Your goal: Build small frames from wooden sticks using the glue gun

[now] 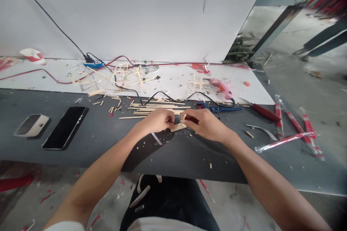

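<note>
Near the middle of the dark table, my left hand (162,120) has its fingers closed at the left end of a small group of light wooden sticks (179,127). My right hand (202,122) pinches a short wooden piece (184,116) upright at the right end of that group. Behind both hands lies a loose pile of longer wooden sticks (143,108). Blue-handled scissors (217,108) rest just beyond my right hand. Short cut pieces (115,105) are scattered left of the pile.
A pink glue gun (222,87) and stick frames (130,75) lie on the white board (173,86). Rightward are a red-handled knife (265,112), tweezers (262,130) and red wrapped packets (294,135). A phone (65,128) and beige device (31,125) lie left. A person's legs (325,41) show far right.
</note>
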{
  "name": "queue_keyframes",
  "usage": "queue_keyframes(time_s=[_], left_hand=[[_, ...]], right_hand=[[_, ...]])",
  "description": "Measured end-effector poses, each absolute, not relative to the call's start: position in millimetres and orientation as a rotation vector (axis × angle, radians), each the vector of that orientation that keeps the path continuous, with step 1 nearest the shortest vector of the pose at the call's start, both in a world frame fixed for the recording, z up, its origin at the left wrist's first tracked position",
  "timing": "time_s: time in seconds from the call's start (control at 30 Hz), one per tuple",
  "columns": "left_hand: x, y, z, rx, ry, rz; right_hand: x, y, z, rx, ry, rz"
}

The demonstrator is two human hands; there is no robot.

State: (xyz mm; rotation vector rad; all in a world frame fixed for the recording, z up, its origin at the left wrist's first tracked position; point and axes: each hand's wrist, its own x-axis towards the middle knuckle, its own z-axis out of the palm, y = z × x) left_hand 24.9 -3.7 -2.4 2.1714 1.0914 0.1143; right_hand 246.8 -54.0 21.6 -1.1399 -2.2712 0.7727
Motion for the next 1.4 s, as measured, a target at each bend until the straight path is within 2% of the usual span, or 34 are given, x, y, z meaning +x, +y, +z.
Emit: queue_keyframes(time_s=[0.63, 0.9, 1.17, 1.4], left_hand=[[24, -6, -2, 2.182, 1.029, 0.165], [24, -5, -5, 2.187, 1.027, 0.152], [25, -6, -4, 2.185, 1.034, 0.126], [26, -7, -1, 2.194, 1.041, 0.124]], right_hand=[[240, -56, 15, -1.094, -2.247, 0.593], [247, -61, 33, -1.261, -2.228, 0.742], [252, -57, 33, -1.050, -2.332, 0.872], [251, -52, 25, -1.033, -2.302, 0.823]])
